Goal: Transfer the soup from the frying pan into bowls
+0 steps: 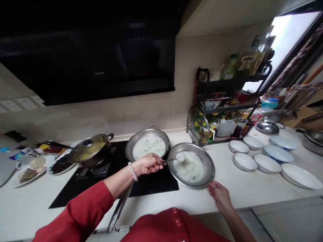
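Note:
My left hand is closed around the handle of a ladle, whose bowl holds white liquid above a round steel basin. Inside the basin is a white soup with green bits. At the basin's lower right rim, my right hand pinches the edge between thumb and fingers. Just left of the basin, a steel pan with a long handle stands on the black stove, containing similar white soup with green bits.
A glass-lidded pan sits on the stove's left side, beside plates of food. Several white bowls stand on the right counter. Behind the basin are an upright glass lid and a condiment rack. A range hood hangs above.

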